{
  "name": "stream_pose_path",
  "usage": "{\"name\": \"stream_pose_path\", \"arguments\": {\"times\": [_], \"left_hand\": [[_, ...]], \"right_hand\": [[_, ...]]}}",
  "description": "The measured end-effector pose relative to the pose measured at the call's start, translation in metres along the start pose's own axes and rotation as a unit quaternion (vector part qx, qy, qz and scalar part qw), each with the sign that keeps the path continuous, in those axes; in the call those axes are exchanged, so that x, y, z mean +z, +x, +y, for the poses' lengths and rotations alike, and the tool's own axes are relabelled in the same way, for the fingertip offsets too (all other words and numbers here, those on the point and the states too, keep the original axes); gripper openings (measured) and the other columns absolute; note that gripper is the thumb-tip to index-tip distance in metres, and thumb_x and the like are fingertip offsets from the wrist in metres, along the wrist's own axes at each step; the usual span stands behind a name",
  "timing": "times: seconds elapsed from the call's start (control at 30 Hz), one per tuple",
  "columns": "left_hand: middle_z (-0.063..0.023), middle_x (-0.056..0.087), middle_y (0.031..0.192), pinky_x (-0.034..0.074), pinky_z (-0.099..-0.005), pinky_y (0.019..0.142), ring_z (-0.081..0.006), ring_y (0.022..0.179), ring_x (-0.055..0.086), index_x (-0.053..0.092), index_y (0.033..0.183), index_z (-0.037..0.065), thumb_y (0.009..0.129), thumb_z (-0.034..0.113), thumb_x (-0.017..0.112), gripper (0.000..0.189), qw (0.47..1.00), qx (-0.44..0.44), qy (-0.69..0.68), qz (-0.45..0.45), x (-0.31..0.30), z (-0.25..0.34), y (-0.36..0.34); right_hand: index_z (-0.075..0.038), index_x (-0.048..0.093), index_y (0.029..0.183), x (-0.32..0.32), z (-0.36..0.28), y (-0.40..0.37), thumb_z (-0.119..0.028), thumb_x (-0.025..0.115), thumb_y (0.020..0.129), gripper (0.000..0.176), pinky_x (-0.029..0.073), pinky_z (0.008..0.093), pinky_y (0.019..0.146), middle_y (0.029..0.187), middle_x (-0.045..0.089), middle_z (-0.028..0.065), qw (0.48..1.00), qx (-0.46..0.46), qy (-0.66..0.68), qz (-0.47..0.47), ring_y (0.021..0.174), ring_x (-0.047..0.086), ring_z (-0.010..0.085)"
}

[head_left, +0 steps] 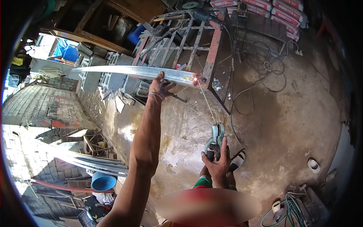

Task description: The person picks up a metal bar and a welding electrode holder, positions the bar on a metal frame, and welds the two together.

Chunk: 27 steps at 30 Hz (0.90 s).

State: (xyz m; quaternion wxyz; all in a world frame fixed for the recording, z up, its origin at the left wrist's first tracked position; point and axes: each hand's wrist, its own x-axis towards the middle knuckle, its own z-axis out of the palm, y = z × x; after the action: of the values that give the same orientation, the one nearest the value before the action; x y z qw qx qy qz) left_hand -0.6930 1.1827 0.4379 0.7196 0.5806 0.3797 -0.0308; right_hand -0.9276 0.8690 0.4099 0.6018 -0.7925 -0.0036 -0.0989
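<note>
My left hand (160,86) is closed around a long silvery metal bar (124,70), thumb on top, near the bar's right end. My right hand (219,160) grips a teal welding electrode holder (214,138) lower in the view. A thin welding rod (207,103) runs up from its jaws to the bar's right end, where a bright orange-white spot glows. That end lies at the side of a rusty red metal frame table (212,53). Part of the right forearm is hidden by a blurred patch.
An angle grinder (206,17) and other tools lie on the frame table. Cables (261,72) loop over the concrete floor to the right. Stacked bags (287,15) stand at the back. Concrete blocks (92,73) and a blue basin (103,182) are on the left.
</note>
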Motion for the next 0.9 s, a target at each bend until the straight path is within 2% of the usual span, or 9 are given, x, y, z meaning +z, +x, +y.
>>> {"name": "stream_pose_path", "arguments": {"times": [0.13, 0.2, 0.43, 0.53, 0.73, 0.8, 0.83, 0.9], "left_hand": [[-0.0227, 0.053, 0.133, 0.025, -0.0758, 0.101, -0.042, 0.118, 0.056, 0.051, 0.132, 0.003, 0.091, 0.057, 0.056, 0.068, 1.0, -0.001, -0.001, 0.023, 0.0, -0.0002, 0.0019], [-0.0247, 0.052, 0.134, 0.026, -0.076, 0.1, -0.043, 0.119, 0.055, 0.051, 0.132, 0.003, 0.09, 0.057, 0.057, 0.068, 1.0, 0.001, 0.007, 0.02, -0.0002, -0.0004, 0.0022], [-0.025, 0.051, 0.135, 0.024, -0.0762, 0.101, -0.0438, 0.12, 0.054, 0.05, 0.133, 0.002, 0.09, 0.056, 0.058, 0.069, 1.0, -0.005, -0.002, 0.027, 0.0004, -0.0001, 0.0022], [-0.0261, 0.05, 0.135, 0.024, -0.0763, 0.101, -0.0442, 0.121, 0.054, 0.05, 0.133, 0.002, 0.09, 0.056, 0.058, 0.071, 1.0, 0.003, 0.0, 0.022, 0.0011, -0.0002, 0.0006], [-0.028, 0.047, 0.137, 0.021, -0.0772, 0.102, -0.0453, 0.123, 0.051, 0.048, 0.135, 0.0, 0.089, 0.057, 0.058, 0.073, 1.0, 0.004, -0.004, 0.025, 0.002, 0.0003, 0.0003], [-0.0237, 0.055, 0.129, 0.034, -0.0722, 0.098, -0.0408, 0.113, 0.059, 0.053, 0.129, 0.002, 0.088, 0.053, 0.063, 0.067, 0.999, -0.005, 0.002, 0.032, 0.0009, 0.0017, 0.0004], [-0.0237, 0.055, 0.129, 0.034, -0.0722, 0.098, -0.0408, 0.113, 0.059, 0.053, 0.129, 0.002, 0.088, 0.053, 0.063, 0.067, 0.999, -0.005, 0.003, 0.032, 0.0007, 0.0008, 0.0004], [-0.021, 0.061, 0.112, 0.042, -0.0744, 0.084, -0.0385, 0.102, 0.065, 0.057, 0.115, 0.001, 0.087, 0.05, 0.067, 0.058, 0.994, 0.104, 0.017, 0.034, -0.0009, -0.0037, 0.0025]], "right_hand": [[0.001, 0.043, 0.141, 0.0008, 0.0008, 0.0016, -0.017, 0.086, 0.064, 0.091, 0.054, 0.0423, 0.08, 0.116, 0.06, 0.0242, 1.0, 0.001, 0.004, -0.007, 0.096, 0.064, 0.0382], [0.003, 0.037, 0.145, -0.0005, -0.0016, 0.0015, -0.014, 0.085, 0.066, 0.094, 0.048, 0.0437, 0.095, 0.126, 0.057, 0.0281, 0.998, 0.038, 0.026, -0.04, 0.114, 0.058, 0.0411], [0.002, 0.038, 0.145, 0.0025, -0.0022, 0.0034, -0.015, 0.086, 0.065, 0.095, 0.05, 0.0432, 0.092, 0.123, 0.059, 0.0273, 0.999, 0.017, 0.012, -0.032, 0.11, 0.06, 0.0407], [0.002, 0.038, 0.145, 0.0029, -0.0017, 0.0024, -0.015, 0.086, 0.065, 0.095, 0.05, 0.0429, 0.089, 0.121, 0.06, 0.0263, 0.997, 0.056, 0.024, -0.049, 0.106, 0.061, 0.0398], [0.001, 0.037, 0.145, 0.0053, -0.0003, 0.004, -0.015, 0.086, 0.065, 0.096, 0.051, 0.0426, 0.085, 0.116, 0.061, 0.0245, 1.0, 0.008, 0.013, -0.026, 0.101, 0.062, 0.0385], [0.001, 0.038, 0.145, 0.0061, 0.0002, 0.0038, -0.015, 0.086, 0.065, 0.095, 0.051, 0.0428, 0.084, 0.113, 0.061, 0.0236, 1.0, 0.007, 0.008, -0.029, 0.099, 0.062, 0.0382], [0.001, 0.038, 0.145, 0.0065, 0.0001, 0.0039, -0.015, 0.086, 0.065, 0.095, 0.051, 0.0428, 0.084, 0.113, 0.061, 0.0236, 1.0, 0.007, 0.008, -0.029, 0.099, 0.062, 0.0382], [0.001, 0.038, 0.145, 0.0074, -0.0003, 0.0039, -0.015, 0.086, 0.064, 0.096, 0.051, 0.0431, 0.083, 0.112, 0.062, 0.0228, 0.999, 0.004, -0.01, -0.031, 0.097, 0.062, 0.0379]]}}
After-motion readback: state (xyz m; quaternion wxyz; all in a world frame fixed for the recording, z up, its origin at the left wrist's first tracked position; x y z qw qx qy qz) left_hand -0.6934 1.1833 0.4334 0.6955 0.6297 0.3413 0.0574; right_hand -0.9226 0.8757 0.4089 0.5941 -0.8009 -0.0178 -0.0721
